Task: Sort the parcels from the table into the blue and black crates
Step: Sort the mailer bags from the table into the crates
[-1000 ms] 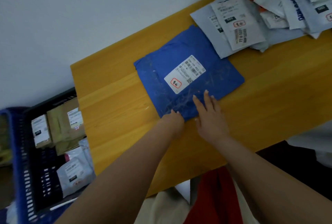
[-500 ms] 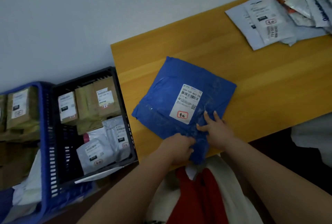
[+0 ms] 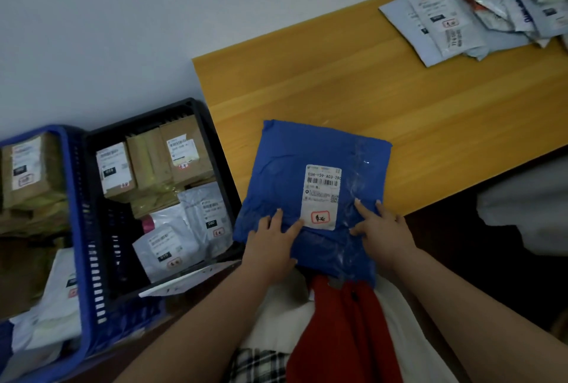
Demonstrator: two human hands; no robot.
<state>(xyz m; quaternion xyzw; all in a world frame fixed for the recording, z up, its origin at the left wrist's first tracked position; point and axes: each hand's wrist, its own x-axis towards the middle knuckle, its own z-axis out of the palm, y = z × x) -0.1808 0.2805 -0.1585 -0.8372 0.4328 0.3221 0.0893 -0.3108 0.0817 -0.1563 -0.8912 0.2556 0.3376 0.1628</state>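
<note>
Both hands — left hand (image 3: 270, 247), right hand (image 3: 381, 232) — have their grip on the blue parcel (image 3: 316, 192), overhanging the table (image 3: 338, 84) edge.

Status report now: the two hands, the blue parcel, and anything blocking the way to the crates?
Left hand and right hand both grip blue parcel at table's near edge. Black crate close on the left, already holding parcels. Nothing in between.

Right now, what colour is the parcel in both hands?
Blue, with a white shipping label; the parcel shows best in the head view.
</note>
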